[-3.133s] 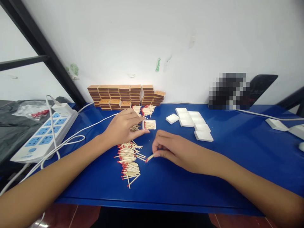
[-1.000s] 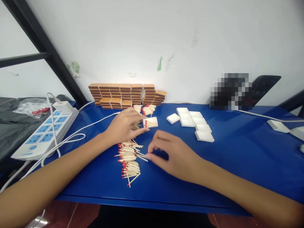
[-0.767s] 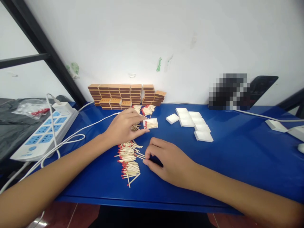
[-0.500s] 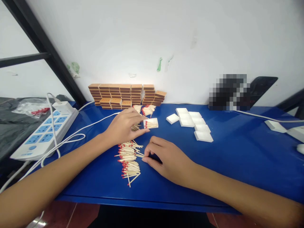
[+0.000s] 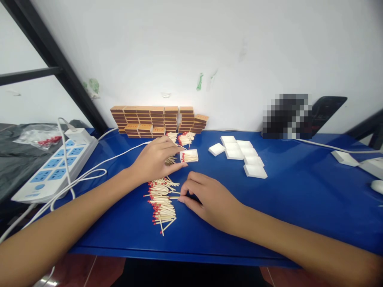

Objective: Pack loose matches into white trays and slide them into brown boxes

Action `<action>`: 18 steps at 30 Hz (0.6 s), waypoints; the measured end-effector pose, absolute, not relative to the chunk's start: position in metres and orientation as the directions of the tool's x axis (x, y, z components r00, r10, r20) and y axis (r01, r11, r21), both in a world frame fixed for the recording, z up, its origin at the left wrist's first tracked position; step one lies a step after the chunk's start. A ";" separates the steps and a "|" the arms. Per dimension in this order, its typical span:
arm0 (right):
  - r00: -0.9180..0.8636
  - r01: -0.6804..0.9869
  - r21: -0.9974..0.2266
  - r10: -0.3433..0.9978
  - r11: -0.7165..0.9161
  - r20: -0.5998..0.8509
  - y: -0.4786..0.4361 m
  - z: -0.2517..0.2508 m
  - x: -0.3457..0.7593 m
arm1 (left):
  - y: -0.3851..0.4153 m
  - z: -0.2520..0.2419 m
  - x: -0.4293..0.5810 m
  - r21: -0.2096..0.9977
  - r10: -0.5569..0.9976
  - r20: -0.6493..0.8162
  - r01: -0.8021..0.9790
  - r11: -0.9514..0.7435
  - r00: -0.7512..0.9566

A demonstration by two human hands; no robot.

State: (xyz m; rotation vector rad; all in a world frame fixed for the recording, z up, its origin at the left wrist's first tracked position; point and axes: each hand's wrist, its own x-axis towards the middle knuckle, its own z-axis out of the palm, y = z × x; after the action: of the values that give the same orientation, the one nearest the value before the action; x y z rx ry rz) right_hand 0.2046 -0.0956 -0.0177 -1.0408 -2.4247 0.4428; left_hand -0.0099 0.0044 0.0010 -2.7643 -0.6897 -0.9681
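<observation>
- Head view, watched remotely: left hand (image 5: 156, 157) has thumb and fingers wide apart about the left end of the match tray (image 5: 192, 152), probably to steady it; whether they press on it, I cannot tell.
- Match tray lies on the blue table (image 5: 287, 207); inner matches (image 5: 189, 158) have red heads left.
- Right hand (image 5: 211, 201) narrow, fingertips at bare ends of loose matches (image 5: 164, 209); I cannot tell if any is gripped.
- Heads mostly left, presumably so bare ends face that hand.
- White trays (image 5: 234, 154) well apart rightward, likely for elbow room.

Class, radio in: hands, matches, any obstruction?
Left hand at part-filled white tray. Right hand at loose matches, grip unclear. Other trays off right, not obstructing.
</observation>
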 end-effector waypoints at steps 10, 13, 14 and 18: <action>-0.599 0.627 -0.451 0.763 0.635 0.243 -0.085 -0.002 0.223 | 0.005 0.002 -0.012 0.013 0.397 0.578 0.478 -0.878 0.713; -0.634 0.571 -0.496 0.735 0.654 0.239 -0.085 -0.004 0.222 | 0.005 0.002 -0.012 0.015 0.397 0.574 0.475 -0.880 0.717; -0.650 0.554 -0.506 0.723 0.661 0.233 -0.086 -0.005 0.221 | 0.005 0.002 -0.012 0.013 0.394 0.575 0.474 -0.881 0.717; -0.667 0.546 -0.518 0.716 0.659 0.207 -0.088 -0.008 0.215 | 0.005 0.002 -0.012 0.013 0.391 0.577 0.470 -0.882 0.717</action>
State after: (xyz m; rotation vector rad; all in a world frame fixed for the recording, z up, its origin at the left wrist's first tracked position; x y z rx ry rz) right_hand 0.2152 -0.0883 -0.0081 -0.9922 -2.4818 0.5902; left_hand -0.0121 0.0049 0.0020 -2.7852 -0.7023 -0.8887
